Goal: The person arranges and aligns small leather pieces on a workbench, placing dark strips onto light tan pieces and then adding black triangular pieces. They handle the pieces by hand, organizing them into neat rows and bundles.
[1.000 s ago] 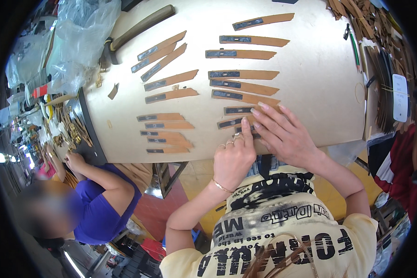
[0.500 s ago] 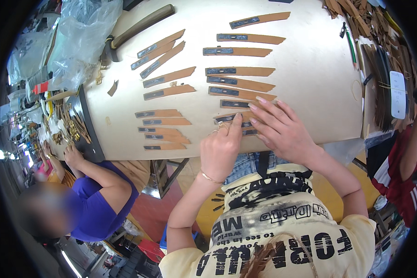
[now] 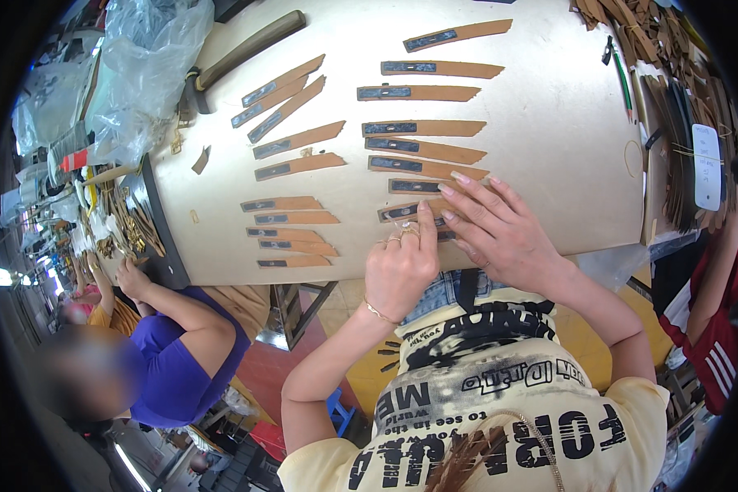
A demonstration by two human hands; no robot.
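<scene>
Brown leather strips with dark patches at their left ends lie in two columns on the pale table. My left hand [image 3: 403, 266] has its index fingertip on a leather strip [image 3: 398, 212] low in the right column. Its other fingers are curled under, the thumb is hidden, and what they hold, if anything, cannot be made out. My right hand [image 3: 504, 228] lies palm down, fingers stretched, across the right ends of the lowest strips, partly covering them. Just above is another leather strip [image 3: 410, 187], its right end near my right fingertips. The left column's strips [image 3: 299, 218] are untouched.
A hammer [image 3: 254, 51] with a long handle lies at the far left, beside clear plastic bags [image 3: 143, 74]. At right are a green pencil [image 3: 621, 86] and bundled dark strips [image 3: 672, 156] with a white tag [image 3: 705, 168]. A person in purple [image 3: 193, 353] works at left.
My left hand has shifted slightly to the right and down, its index fingertip still on the strip. My right hand stays nearly in place. The view has shifted a little.
</scene>
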